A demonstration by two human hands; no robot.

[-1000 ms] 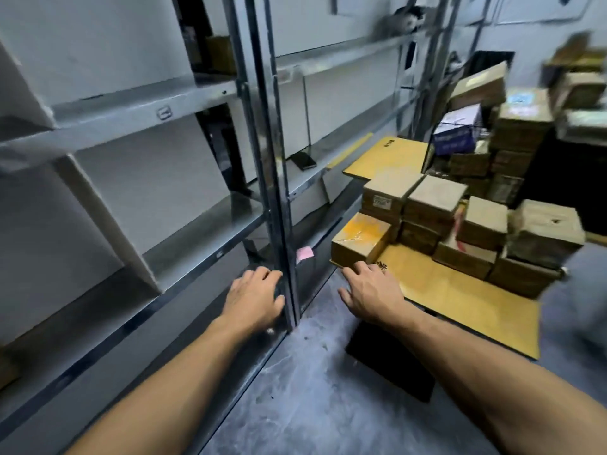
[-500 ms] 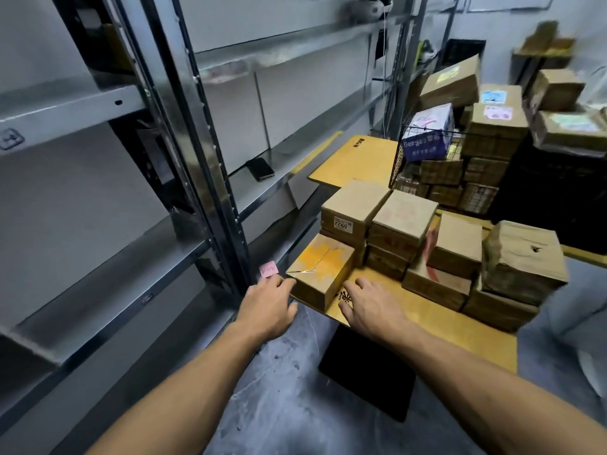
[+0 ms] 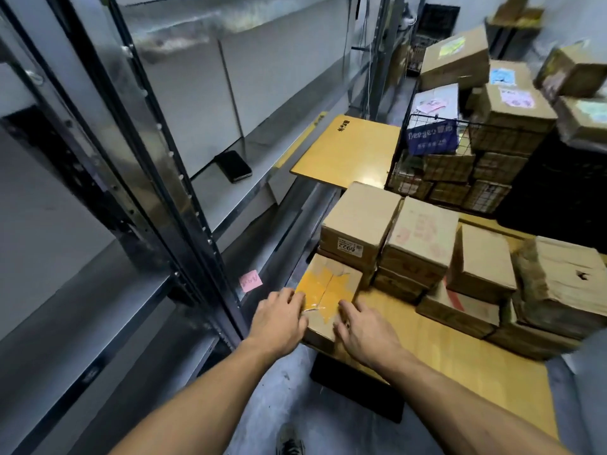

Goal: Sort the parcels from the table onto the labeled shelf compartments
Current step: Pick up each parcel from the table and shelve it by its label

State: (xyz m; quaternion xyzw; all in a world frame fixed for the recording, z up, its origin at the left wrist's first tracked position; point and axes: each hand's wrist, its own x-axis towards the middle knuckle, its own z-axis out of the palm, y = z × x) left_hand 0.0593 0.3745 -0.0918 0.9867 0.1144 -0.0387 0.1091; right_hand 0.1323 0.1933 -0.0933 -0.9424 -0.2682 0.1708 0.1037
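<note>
Both hands [image 3: 279, 318] [image 3: 364, 333] touch parcel [image 3: 328, 287] (long axis away).

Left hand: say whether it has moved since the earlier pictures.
Yes: the left hand went right, from the shelf upright onto the yellow-taped parcel.

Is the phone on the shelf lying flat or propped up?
Lying flat. The phone rests on the shelf with its broad dark face up.
</note>
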